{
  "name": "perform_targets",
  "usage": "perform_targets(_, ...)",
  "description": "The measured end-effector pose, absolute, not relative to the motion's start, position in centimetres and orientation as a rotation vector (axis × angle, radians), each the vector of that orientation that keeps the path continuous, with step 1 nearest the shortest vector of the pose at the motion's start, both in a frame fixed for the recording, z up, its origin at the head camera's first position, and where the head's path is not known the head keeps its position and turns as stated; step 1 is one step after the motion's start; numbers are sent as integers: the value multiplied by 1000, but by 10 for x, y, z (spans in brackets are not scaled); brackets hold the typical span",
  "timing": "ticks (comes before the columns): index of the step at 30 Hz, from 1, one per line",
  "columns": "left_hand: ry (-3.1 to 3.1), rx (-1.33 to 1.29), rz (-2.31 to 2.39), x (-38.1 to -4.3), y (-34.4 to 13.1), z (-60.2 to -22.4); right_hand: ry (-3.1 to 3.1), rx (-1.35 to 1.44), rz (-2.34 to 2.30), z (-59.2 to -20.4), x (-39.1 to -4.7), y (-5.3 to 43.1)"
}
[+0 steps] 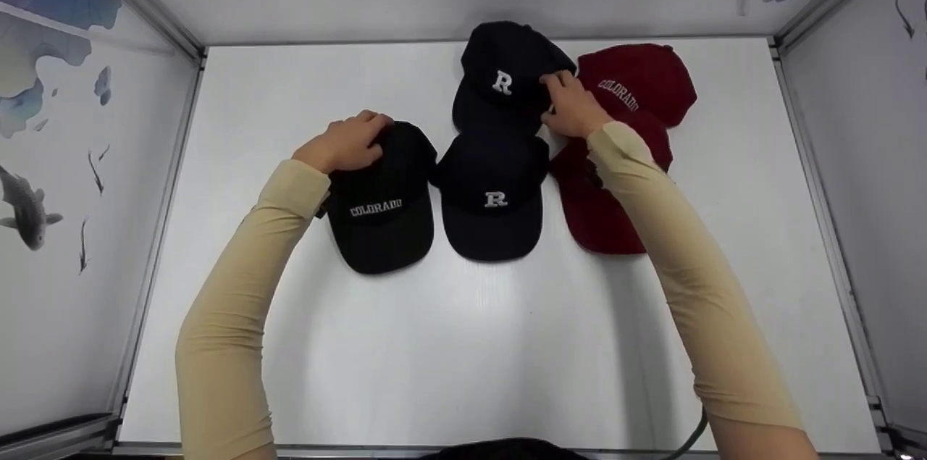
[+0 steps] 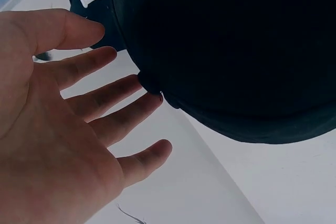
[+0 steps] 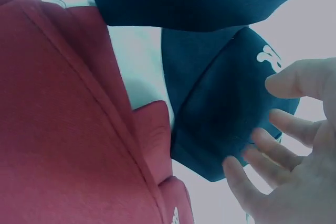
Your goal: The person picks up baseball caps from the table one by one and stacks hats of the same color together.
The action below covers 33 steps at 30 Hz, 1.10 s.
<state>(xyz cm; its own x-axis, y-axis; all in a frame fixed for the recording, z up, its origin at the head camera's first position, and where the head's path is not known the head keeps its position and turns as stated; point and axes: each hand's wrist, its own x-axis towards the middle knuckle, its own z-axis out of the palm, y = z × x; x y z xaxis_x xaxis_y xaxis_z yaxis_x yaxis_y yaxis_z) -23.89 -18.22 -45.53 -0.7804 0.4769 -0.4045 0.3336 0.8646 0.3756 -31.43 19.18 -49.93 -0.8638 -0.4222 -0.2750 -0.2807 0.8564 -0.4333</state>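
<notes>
A black baseball cap (image 1: 380, 192) with COLORADO on its front lies on the left, brim toward me. My left hand (image 1: 344, 141) is at its crown; in the left wrist view the fingers (image 2: 126, 124) are spread, with tips at the cap's edge. At the back lies a dark cap (image 1: 507, 47) with a white R, and my right hand (image 1: 576, 105) is at its right side. The right wrist view shows loosely extended fingers (image 3: 270, 153) near that cap, not wrapped round it. Whether the right fingertips touch the cloth is hard to tell.
Another dark R cap (image 1: 492, 163) lies in the front row's middle. Right of it, a red cap (image 1: 601, 217) is partly hidden by my right forearm; behind it sits a red COLORADO cap (image 1: 644, 76). The white table (image 1: 463, 358) is bounded by panels at the back and sides.
</notes>
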Motion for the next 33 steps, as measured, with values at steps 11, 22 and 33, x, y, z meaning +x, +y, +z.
perform_targets(11,2550,631,398,-235,-180,-452,2700,-543,-383,-510,-318,187)
perform_targets(22,2575,712,444,-231,-170,-455,2704,-626,-328,-513,-311,178)
perform_targets(33,2588,774,528,-222,-163,-456,2677,-564,-520,-515,-312,179)
